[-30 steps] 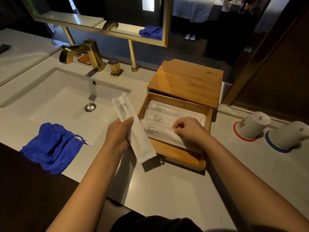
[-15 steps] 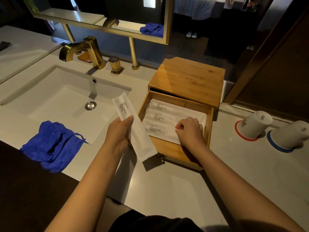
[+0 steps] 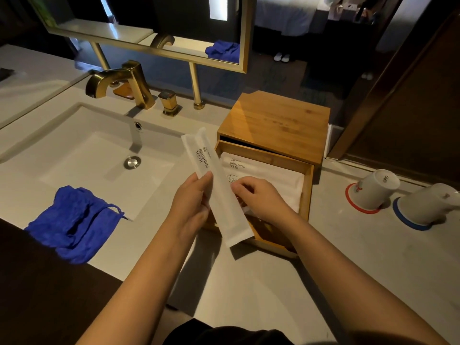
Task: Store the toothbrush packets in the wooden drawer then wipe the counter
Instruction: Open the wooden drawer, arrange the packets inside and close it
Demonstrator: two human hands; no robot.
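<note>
My left hand (image 3: 191, 207) grips a long white toothbrush packet (image 3: 219, 195) printed "BRUSHING TEETH", held slantwise over the left edge of the open wooden drawer (image 3: 307, 192). My right hand (image 3: 258, 197) hovers just right of that packet, fingers curled, touching its edge above the drawer. More white packets (image 3: 263, 170) lie flat inside the drawer, partly hidden by my hands. The drawer juts out of a small wooden box (image 3: 276, 123) on the pale counter (image 3: 249, 282). A crumpled blue cloth (image 3: 74, 225) lies on the counter's front left, by the sink.
A white sink (image 3: 87, 155) with a gold faucet (image 3: 119, 83) fills the left side. Two upturned white cups (image 3: 375, 190) (image 3: 428, 205) stand on red and blue coasters to the right. A gold-framed mirror (image 3: 244, 46) hangs behind.
My left hand has carried the packet rightward over the drawer's edge. My right hand has lifted off the packets in the drawer and moved left to meet the held packet.
</note>
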